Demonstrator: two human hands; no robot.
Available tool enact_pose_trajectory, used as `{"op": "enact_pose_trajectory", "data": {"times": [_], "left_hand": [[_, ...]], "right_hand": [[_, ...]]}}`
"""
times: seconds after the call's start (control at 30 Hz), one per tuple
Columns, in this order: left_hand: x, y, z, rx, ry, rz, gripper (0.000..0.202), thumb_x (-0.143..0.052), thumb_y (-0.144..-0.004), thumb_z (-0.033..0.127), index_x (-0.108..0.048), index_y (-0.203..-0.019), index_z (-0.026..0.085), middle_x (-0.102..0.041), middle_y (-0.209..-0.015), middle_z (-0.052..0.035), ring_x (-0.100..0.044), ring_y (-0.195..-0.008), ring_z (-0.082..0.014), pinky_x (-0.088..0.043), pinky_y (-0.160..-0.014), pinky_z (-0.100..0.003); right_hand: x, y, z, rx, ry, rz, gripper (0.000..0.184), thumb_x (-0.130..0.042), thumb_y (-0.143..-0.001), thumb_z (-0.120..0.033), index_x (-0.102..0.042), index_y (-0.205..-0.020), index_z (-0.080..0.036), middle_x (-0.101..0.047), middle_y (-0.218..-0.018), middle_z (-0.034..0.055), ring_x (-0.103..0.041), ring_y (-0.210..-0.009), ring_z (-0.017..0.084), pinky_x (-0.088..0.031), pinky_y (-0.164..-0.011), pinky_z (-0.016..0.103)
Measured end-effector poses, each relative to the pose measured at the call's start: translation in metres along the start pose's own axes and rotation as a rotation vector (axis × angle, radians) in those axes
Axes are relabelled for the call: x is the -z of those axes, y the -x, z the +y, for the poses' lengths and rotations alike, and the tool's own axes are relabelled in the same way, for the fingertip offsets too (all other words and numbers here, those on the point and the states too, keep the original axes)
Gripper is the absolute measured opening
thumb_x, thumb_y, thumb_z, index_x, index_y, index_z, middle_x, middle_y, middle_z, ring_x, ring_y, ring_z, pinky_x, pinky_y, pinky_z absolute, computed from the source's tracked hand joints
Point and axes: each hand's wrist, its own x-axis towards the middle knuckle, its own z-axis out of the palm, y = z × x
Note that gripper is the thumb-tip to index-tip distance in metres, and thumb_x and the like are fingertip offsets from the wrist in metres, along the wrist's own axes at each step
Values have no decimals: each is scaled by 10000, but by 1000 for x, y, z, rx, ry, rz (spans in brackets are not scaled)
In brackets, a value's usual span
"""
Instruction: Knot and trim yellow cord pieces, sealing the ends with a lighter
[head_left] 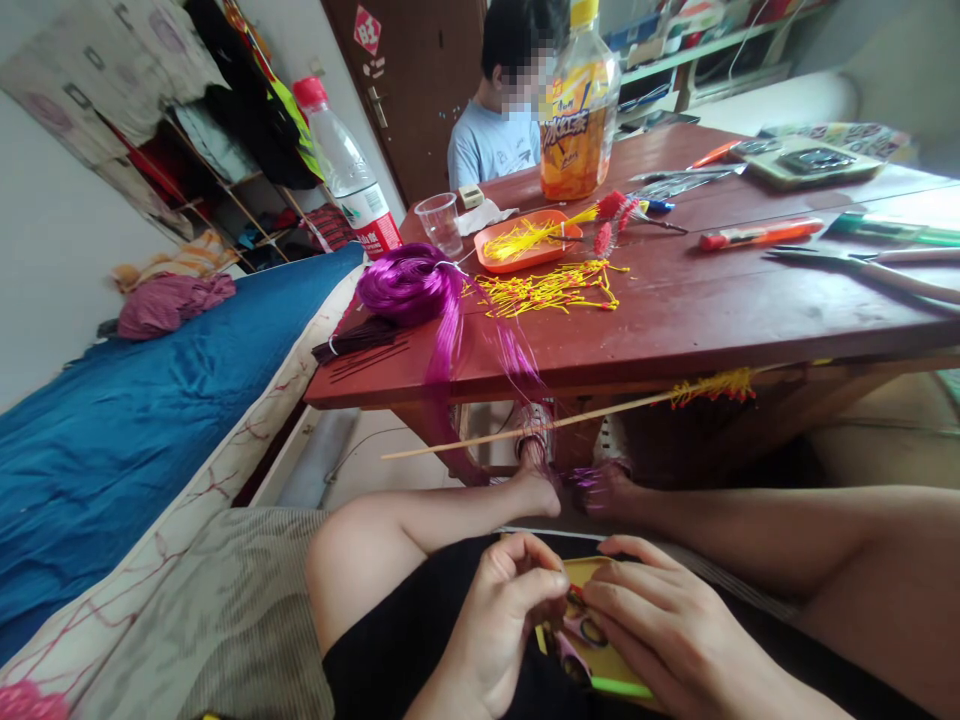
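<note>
Over my lap, my left hand [501, 625] is closed, with thumb and index finger pinched together. Close beside it, my right hand [660, 615] has its fingers bent inward so that both sets of fingertips nearly meet. A tiny red piece [576, 594] shows between them, mostly hidden by the fingers, and its kind is unclear. Beneath the hands lies a yellow tray [611, 655] on my lap, partly covered. Pink-handled scissors [576, 665] rest in it, along with a bright green strip [622, 687].
Purple thread [409, 285] hangs off the table [660, 340]. Yellow red-tipped stems [551, 290] lie beside an orange dish [517, 262]. A stick [480, 440] spans the table's front edge. Pliers [862, 265] and bottles [581, 130] stand or lie on top. Another person [491, 140] sits opposite.
</note>
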Motion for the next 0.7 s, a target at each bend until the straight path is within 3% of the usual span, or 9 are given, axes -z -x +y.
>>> {"op": "enact_pose_trajectory", "data": {"times": [0.13, 0.27, 0.4, 0.53, 0.6, 0.7], "left_hand": [[-1, 5, 6, -131, -389, 10, 145, -571, -767, 287, -551, -737, 147, -486, -644, 25, -443, -601, -101, -351, -571, -200], [-4, 8, 11, -267, -779, -7, 205, -504, -822, 289, -533, -670, 155, -476, -627, 21, -438, -606, -117, -330, -574, -217], [-6, 8, 9, -417, -911, 27, 236, -469, -842, 257, -506, -628, 162, -508, -664, 1, -476, -659, -138, -346, -627, -233], [-4, 8, 7, -430, -1056, 15, 213, -435, -868, 292, -543, -740, 160, -568, -724, -25, -520, -695, -164, -362, -639, -256], [-4, 9, 6, -452, -1148, -12, 179, -457, -851, 236, -533, -705, 165, -568, -685, -14, -521, -668, -159, -359, -622, -254], [-4, 10, 4, -637, -1258, -6, 201, -470, -813, 145, -478, -615, 172, -529, -600, 8, -488, -605, -140, -345, -600, -253]], "right_hand": [[-2, 4, 2, -61, -28, 16, 187, -394, -896, -108, -563, -866, -183, -646, -684, -6, -600, -578, 110, -452, -812, 308], [-6, 6, 2, -74, -54, 7, 229, -360, -902, -117, -569, -833, -184, -635, -673, 5, -587, -572, 122, -458, -801, 325], [-5, 5, 3, -149, -82, -50, 227, -390, -883, -120, -581, -780, -186, -627, -649, 11, -580, -587, 139, -482, -748, 320], [-2, 7, 4, -330, -148, -127, 184, -445, -869, -166, -603, -780, -192, -623, -674, 27, -581, -679, 175, -486, -644, 287], [-2, 8, 4, -389, -196, -135, 191, -443, -870, -184, -598, -758, -191, -622, -694, 34, -577, -683, 177, -476, -619, 275], [-4, 9, 4, -489, -265, -141, 183, -450, -865, -205, -599, -759, -188, -623, -708, 34, -580, -671, 172, -465, -610, 263]]}}
